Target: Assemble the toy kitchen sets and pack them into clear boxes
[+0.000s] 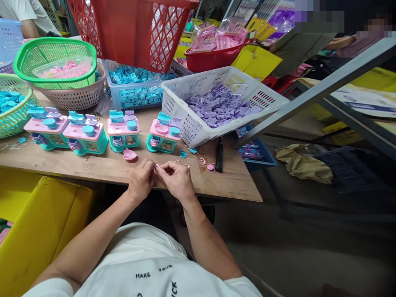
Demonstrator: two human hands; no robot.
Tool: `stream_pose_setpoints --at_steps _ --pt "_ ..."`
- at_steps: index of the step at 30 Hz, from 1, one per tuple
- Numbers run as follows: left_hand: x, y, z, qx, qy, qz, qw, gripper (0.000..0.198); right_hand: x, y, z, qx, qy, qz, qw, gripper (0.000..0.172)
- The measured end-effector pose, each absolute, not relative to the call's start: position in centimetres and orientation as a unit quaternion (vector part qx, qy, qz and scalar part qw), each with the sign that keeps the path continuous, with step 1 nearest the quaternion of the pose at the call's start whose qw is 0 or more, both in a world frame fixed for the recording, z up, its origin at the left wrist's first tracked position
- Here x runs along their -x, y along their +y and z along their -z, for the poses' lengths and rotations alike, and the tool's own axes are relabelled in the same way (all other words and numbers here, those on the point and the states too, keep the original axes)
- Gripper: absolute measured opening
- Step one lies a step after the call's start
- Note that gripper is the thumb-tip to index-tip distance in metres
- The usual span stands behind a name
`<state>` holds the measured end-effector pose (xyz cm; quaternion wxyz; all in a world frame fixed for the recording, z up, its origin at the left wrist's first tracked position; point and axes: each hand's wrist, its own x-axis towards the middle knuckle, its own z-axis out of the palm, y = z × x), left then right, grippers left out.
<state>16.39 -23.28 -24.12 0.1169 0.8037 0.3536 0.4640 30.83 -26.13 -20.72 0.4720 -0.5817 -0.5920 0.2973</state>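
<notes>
My left hand [141, 180] and my right hand [177, 180] meet at the front edge of the wooden table [93, 167], fingers pinched together on a tiny pink plastic piece [156, 166]. Just beyond them stand several pink-and-teal toy kitchen sets in a row; the nearest one [163, 134] is right behind my hands. A small pink bowl [129, 154] lies by my left hand. Loose pink and teal bits [206, 163] lie scattered to the right of my right hand.
A white basket of purple parts [262, 97] sits tilted at the table's right. A black tool [219, 154] lies beside it. Baskets of teal parts [136, 88], a green basket [55, 60] and a red crate [136, 29] stand behind. A yellow bin [40, 231] sits at my left.
</notes>
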Motion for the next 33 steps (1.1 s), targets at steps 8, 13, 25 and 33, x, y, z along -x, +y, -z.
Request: stream_pose_setpoints --at_steps 8,13,25,33 --pt "-16.3 -23.6 24.7 -0.810 0.350 -0.460 0.098 0.019 -31.2 -26.0 20.8 0.567 -0.610 -0.305 0.462 0.022" --pt "-16.5 -23.8 24.7 -0.737 0.419 -0.501 0.173 0.012 -30.5 -26.3 20.8 0.527 -0.615 -0.304 0.501 0.023" --pt "-15.6 -23.1 21.9 -0.476 0.478 -0.590 0.444 0.023 -28.0 -24.4 20.4 0.462 -0.724 -0.143 0.491 0.024" --pt "-10.4 -20.2 16.1 -0.451 0.508 -0.583 0.446 0.039 -24.7 -17.8 16.9 0.389 -0.835 0.138 0.363 0.026"
